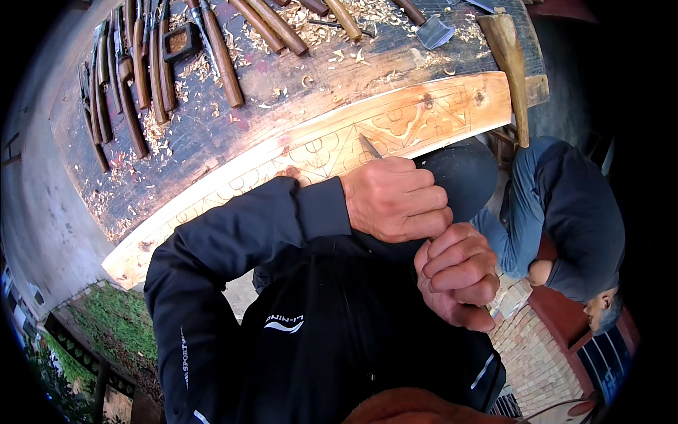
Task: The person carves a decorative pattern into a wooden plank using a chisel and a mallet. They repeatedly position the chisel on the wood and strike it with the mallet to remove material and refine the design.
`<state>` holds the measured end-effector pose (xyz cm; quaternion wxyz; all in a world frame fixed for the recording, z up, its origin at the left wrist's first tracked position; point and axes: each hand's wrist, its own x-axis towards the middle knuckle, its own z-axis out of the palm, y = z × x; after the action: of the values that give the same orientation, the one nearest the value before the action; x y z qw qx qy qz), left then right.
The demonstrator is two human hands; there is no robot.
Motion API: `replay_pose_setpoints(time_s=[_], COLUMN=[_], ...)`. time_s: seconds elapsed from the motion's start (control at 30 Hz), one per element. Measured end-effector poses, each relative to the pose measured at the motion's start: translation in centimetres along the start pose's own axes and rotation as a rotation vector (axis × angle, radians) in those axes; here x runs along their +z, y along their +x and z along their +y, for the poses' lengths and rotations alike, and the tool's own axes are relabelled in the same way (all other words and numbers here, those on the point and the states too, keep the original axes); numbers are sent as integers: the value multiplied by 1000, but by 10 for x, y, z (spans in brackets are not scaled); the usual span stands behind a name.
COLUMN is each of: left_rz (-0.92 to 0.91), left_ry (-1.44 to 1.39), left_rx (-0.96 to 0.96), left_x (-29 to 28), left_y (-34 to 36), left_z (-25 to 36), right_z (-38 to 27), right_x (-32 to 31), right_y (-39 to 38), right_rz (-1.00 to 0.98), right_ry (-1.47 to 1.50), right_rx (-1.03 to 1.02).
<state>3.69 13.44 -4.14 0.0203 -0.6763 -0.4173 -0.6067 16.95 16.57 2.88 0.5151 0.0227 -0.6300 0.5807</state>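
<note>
Board (311,152) lay lengthwise along the near edge of the bench (282,116), from the near left corner almost to the near right. Right part cut in relief; middle and left bore drawn outlines, a few knots showing. Narrow blade (369,147) slanted over the pattern, right of the board's middle, tip toward the far left; touching or just above, could not tell. Left hand (399,198) held the blade in a narrow grip, fingers curled, knuckles up, handle hidden. Right hand (459,275) sat just beside it, nearer the body, fingers curled in, thumb low; could not tell whether they closed on anything. Dark jacket (325,332) behind both hands, left sleeve crossing in front of the board's near side. Past the board, shavings (371,18) were scattered over the bench, thick toward the far edge. Wooden-handled chisels (227,71) stood out in a close row at the far left, handles toward the near edge; a dark square box (181,42) lay among them. Adze (434,33) near the far right corner, head grey. Tapered wooden club (510,60) lay across the right end, narrow end past the near edge. Beyond that end, another person (575,191) bent forward, dark top, over brick paving (530,346).
</note>
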Motion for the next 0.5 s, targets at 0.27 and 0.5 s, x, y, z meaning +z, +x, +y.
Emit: replay_pose_setpoints(time_s=[0.27,0.5], left_rz=[12,21], left_ry=[-41,-45], left_rx=[-32,-56], left_x=[2,4], left_y=[0,-1], left_z=[0,1], right_z=[1,2], right_x=[-2,-3], right_y=[0,0], right_rz=[-34,-30], right_ry=[-6,5], right_rx=[-12,-2])
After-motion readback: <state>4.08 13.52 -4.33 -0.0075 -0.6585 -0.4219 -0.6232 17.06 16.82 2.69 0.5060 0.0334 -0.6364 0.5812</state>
